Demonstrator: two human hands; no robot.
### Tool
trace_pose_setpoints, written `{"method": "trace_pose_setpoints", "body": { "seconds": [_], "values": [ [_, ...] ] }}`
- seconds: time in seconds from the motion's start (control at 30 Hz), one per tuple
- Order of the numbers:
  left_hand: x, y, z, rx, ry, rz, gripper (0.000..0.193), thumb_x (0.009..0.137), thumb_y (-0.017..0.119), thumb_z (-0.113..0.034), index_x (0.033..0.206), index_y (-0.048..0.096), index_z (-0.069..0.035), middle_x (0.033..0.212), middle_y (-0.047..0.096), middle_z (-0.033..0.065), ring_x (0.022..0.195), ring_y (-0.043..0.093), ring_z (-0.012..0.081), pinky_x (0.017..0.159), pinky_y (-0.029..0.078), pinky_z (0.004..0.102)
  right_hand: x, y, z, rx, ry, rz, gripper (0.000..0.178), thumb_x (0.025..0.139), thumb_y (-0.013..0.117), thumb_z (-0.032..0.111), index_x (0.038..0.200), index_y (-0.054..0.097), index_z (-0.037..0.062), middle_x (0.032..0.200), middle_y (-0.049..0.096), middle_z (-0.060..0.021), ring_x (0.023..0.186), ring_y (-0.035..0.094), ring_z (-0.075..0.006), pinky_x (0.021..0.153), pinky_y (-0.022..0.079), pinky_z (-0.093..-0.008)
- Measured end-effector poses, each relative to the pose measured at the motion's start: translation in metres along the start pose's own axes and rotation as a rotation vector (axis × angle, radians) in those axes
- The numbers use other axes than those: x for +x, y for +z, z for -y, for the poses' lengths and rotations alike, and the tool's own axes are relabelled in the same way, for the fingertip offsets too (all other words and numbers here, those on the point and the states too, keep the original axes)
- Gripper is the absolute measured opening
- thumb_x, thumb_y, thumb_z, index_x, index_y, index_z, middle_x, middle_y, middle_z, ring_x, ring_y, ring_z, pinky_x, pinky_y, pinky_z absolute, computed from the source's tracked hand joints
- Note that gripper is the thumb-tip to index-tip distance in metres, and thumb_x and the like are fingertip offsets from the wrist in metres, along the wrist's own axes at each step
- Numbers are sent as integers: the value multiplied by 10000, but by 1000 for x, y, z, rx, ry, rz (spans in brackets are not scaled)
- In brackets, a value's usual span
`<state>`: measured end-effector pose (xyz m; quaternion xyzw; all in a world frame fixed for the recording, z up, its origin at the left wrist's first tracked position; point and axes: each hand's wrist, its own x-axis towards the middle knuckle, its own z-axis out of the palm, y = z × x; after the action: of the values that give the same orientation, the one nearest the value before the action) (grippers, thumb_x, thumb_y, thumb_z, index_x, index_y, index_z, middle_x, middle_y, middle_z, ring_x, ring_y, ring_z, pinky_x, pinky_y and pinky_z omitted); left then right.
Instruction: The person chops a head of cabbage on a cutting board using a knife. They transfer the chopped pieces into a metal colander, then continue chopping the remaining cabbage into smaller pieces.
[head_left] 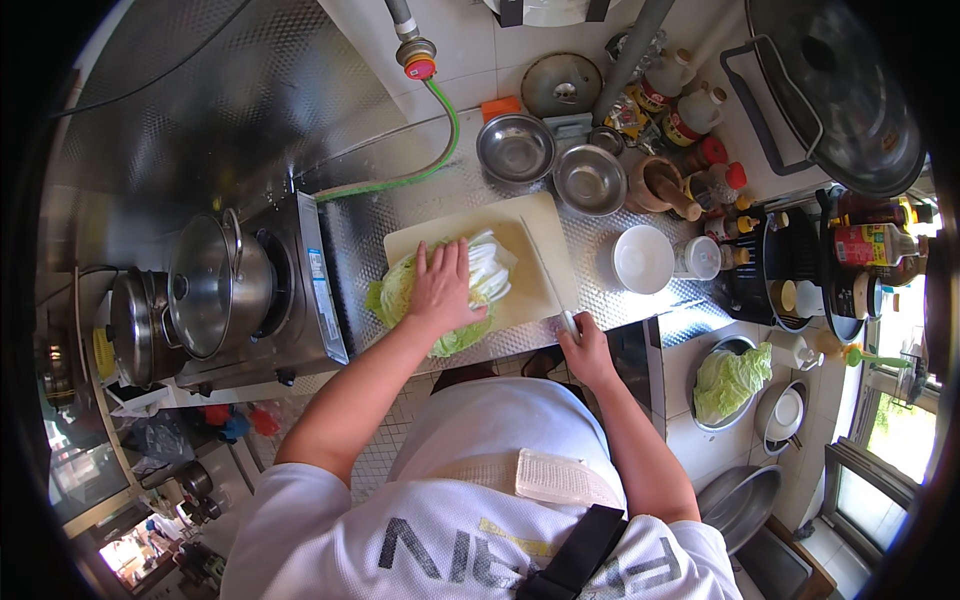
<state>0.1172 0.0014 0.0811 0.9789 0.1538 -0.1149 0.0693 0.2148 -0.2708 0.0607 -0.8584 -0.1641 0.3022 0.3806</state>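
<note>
A halved napa cabbage [491, 266], pale green with its white cut ribs facing right, lies on a cream cutting board [545, 225]. My left hand [443, 288] rests flat on top of it, fingers stretched out and slightly apart. At the board's near right corner, my right hand [588, 350] is closed round the handle of a kitchen knife [569, 324]. The blade points away from me over the right part of the board, beside the cabbage and apart from it.
Left of the board, a gas stove [318, 280] carries a lidded steel pot [215, 290]. Two steel bowls [516, 148] stand behind, and a white bowl [643, 259] is to the right. Cabbage leaves [735, 382] fill a basin at right. A green hose [449, 140] crosses the back counter.
</note>
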Motion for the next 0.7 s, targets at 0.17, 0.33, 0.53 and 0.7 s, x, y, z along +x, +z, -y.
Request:
{"method": "trace_pose_setpoints", "body": {
  "seconds": [0.17,0.33,0.53,0.7],
  "values": [
    [10,0,19,-159,21,-133,1079,631,855,-493,1422,419,98,1406,452,240,1319,454,385,1165,334,466,0,1,3,4,-35,12,326,909,661,246,1080,586,-21,887,683,-278,872,693,-447,791,544,-469],
    [9,-3,8,-89,-88,-98,1055,623,860,-505,1447,441,3,1408,457,206,1360,410,375,1202,251,584,4,1,7,3,-45,60,318,924,648,242,1080,576,-26,889,679,-281,871,688,-455,794,539,-474],
    [-3,3,-4,-68,-194,-122,987,639,844,-492,1450,467,-75,1383,503,128,1346,416,334,1219,150,647,11,2,11,-10,-57,99,307,943,634,233,1084,552,-26,882,671,-302,886,672,-489,781,527,-505],
    [11,-1,10,-126,-49,-63,917,637,834,-465,1410,514,-89,1301,573,104,1294,466,321,1195,202,623,16,4,12,-33,-81,111,302,949,629,233,1082,547,-25,876,668,-310,888,659,-509,776,520,-522]
  ]
}}
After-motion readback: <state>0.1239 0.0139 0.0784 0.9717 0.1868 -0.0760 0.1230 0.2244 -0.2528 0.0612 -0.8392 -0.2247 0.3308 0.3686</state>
